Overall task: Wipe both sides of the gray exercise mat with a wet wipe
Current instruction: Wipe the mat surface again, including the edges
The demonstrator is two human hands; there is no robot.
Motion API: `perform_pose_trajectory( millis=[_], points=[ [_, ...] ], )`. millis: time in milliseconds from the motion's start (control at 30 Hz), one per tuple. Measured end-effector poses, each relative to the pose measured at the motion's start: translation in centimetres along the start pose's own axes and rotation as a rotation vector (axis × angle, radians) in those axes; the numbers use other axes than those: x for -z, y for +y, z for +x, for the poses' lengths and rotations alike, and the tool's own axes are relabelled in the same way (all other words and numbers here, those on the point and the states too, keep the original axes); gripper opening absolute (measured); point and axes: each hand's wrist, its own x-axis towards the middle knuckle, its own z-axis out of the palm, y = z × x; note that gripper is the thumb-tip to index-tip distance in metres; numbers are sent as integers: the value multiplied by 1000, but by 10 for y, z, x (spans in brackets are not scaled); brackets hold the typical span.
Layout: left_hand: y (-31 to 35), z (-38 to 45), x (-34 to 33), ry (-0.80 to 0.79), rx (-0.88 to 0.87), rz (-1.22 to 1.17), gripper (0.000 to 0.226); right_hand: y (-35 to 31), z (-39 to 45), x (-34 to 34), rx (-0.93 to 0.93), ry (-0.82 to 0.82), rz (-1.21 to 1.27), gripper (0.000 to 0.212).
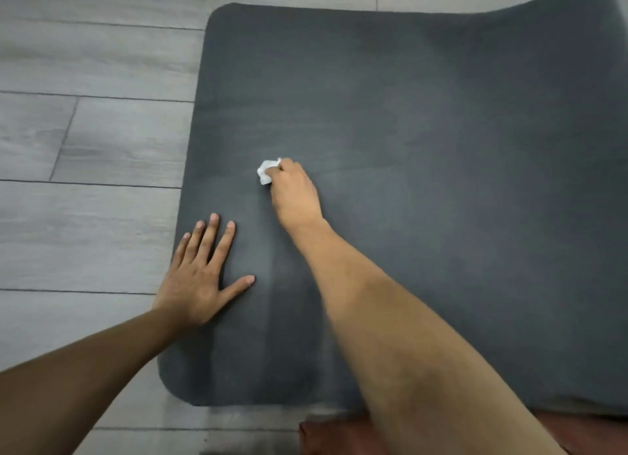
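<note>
While one left hand (200,281) lies flat on one mat (441,148), right hand (294,192) grips one wipe (266,172).

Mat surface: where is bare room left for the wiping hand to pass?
On the mat, the far and right stretches beyond the right hand and wet wipe are bare. The near-left edge is crowded: the left hand lies flat there.
</note>
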Motion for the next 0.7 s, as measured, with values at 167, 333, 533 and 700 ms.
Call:
perform_pose_trajectory(
  millis=[167,333,533,700],
  points=[
    [1,1,-12,100,24,-7,94,144,-40,85,-428,345,-43,30],
    [-3,2,-16,131,20,-12,94,163,-34,88,-688,472,-15,33],
    [-1,3,-18,168,4,-5,94,91,-12,61,-645,432,55,29],
    [-3,2,-22,204,-9,15,91,-48,4,-12,-380,234,149,21]
  ],
)
